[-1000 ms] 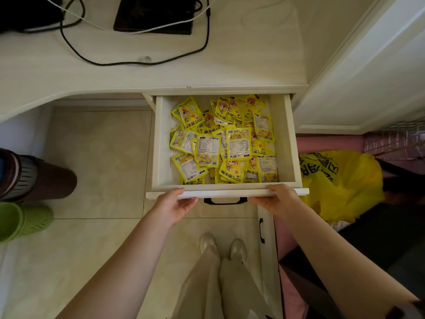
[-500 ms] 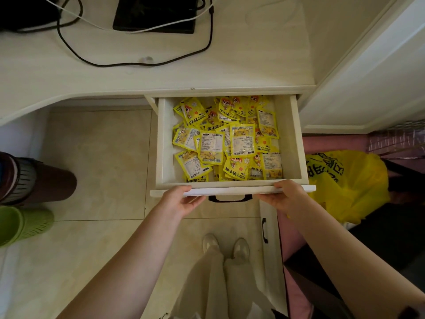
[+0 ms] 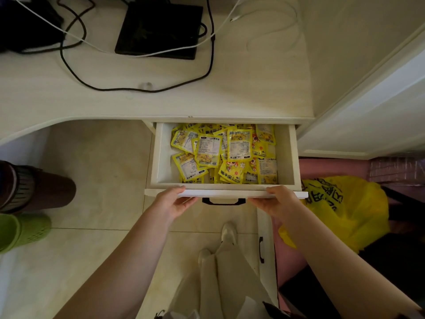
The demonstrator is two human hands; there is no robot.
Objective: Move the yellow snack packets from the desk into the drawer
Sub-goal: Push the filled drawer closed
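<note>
A white drawer stands partly open under the desk. Several yellow snack packets lie heaped inside it, and the rearmost ones are hidden beneath the desk edge. My left hand grips the drawer's front panel at its left end, fingers curled under the panel. My right hand grips the same panel at its right end. A black handle shows between the two hands. No yellow packets are visible on the desk top.
On the desk lie a black flat device and black and white cables. A brown bin and a green basket stand on the floor at left. A yellow plastic bag sits right of the drawer.
The drawer has slid inward under the desk with both hands on its front panel; less of the packet heap shows now than a second ago.
</note>
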